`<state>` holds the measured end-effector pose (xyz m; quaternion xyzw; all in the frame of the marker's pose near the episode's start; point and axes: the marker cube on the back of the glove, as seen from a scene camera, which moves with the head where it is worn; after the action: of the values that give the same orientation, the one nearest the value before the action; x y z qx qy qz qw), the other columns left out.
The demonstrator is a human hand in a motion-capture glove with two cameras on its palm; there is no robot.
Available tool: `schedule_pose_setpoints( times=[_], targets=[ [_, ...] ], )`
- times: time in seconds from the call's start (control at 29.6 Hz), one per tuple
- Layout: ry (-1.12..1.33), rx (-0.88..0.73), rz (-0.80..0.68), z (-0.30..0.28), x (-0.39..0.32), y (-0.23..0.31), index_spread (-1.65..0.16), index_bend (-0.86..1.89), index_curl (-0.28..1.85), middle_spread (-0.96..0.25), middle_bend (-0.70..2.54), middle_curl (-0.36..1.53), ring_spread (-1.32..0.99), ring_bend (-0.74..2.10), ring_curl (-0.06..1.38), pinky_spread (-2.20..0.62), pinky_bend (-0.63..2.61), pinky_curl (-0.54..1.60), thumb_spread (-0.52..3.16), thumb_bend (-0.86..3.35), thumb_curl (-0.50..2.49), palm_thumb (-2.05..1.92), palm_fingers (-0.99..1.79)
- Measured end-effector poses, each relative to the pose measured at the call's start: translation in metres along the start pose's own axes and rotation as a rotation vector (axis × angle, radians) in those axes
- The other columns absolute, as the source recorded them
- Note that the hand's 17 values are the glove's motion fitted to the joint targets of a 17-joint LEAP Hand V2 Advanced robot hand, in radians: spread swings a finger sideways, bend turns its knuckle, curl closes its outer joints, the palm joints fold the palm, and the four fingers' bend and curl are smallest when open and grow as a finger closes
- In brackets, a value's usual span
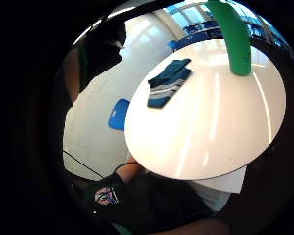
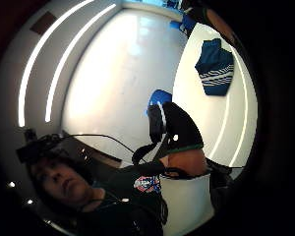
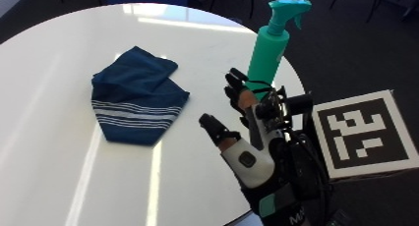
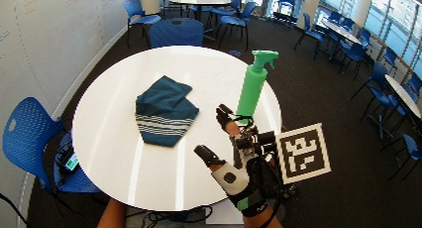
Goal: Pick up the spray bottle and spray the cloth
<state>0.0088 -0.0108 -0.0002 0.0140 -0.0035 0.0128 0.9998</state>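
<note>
Showing one spray bottle (image 3: 267,54), one cloth (image 3: 136,94)

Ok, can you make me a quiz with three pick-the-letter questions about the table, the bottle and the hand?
1. Where does the spray bottle stand?
A. near the edge of the table
B. on the cloth
C. on a chair

2. What colour is the cloth?
A. plain red
B. dark blue with white stripes
C. yellow

3. What is the gloved right hand doing?
A. squeezing the trigger
B. pinching the cloth
C. open beside the bottle, holding nothing

Answers: 1 A, the outside view shows the bottle upright by the table's rim, apart from the cloth. 2 B, white stripes cross its blue fabric. 3 C, its fingers are straight, close to the bottle's base and not wrapped round it.
</note>
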Motion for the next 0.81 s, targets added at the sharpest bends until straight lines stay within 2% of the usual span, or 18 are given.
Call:
schedule_pose_setpoints(
  times=[0.81],
  targets=[
    [0.187,0.392,0.195,-0.060,0.084,-0.102,-0.38,0.16,0.25,0.02,0.18,0.32,0.03,0.39,0.30,0.21,0.32,0.32,1.12,0.02,0.36,0.68,0.56]
  ],
)
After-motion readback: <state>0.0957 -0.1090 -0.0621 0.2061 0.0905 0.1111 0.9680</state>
